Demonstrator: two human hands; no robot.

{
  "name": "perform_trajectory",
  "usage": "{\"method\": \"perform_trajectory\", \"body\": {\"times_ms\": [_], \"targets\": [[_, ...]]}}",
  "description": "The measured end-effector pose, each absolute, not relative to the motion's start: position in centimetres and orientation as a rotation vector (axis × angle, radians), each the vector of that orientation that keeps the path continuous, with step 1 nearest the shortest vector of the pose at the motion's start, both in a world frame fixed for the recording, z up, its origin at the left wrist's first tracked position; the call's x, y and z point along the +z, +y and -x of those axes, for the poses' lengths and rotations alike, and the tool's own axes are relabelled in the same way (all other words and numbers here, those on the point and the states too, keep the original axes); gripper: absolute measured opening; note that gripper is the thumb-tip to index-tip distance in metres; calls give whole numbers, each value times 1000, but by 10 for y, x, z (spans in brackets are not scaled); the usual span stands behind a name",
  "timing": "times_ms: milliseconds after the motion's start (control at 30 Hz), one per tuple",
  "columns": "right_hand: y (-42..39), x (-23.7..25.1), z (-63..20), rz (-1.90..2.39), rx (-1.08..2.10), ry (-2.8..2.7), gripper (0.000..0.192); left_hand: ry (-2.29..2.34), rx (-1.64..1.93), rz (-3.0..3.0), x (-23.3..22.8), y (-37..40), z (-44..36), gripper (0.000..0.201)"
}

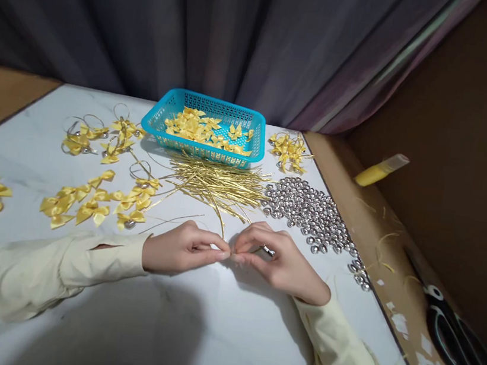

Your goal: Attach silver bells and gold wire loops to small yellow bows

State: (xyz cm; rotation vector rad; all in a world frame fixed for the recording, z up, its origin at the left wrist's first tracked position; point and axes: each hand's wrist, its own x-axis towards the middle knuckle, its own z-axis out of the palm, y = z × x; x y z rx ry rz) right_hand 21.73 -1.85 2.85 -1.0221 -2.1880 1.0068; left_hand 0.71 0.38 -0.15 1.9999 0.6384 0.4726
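My left hand [183, 249] and right hand [276, 258] meet fingertip to fingertip at the lower centre of the frame, low over the white tabletop [207, 321]. Both pinch 1 thin gold cord [216, 218] that arcs up from my fingertips towards the pile of gold cords [219, 182] in the middle of the frame. A small silver bell [268, 250] peeks out under my right fingers. The heap of silver bells [311, 212] lies just right of the cord pile. Above it, at upper centre, the blue basket [162, 118] holds yellow bows. Finished yellow bows [88, 201] are scattered at centre left. Black scissors [452, 333] rest at the lower right.
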Motion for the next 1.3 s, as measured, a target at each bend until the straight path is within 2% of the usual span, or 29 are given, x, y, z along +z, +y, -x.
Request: {"method": "perform_trajectory", "body": {"times_ms": [267,533,867,1133,1300], "targets": [[-19,29,-217,1042,994,-2252,2,658,486,-2072,1,1,-8,27],[-18,26,-216,972,1035,-2288,13,701,242,-1408,7,5,-9,35],[-18,16,-209,945,1096,-2146,12,632,227,-1061,7,8,-10,25],[-15,17,-205,955,1308,-2089,21,574,189,-1069,7,7,-9,20],[-16,20,-205,863,1430,-2086,18,562,148,-1106,10,8,-7,17]]}}
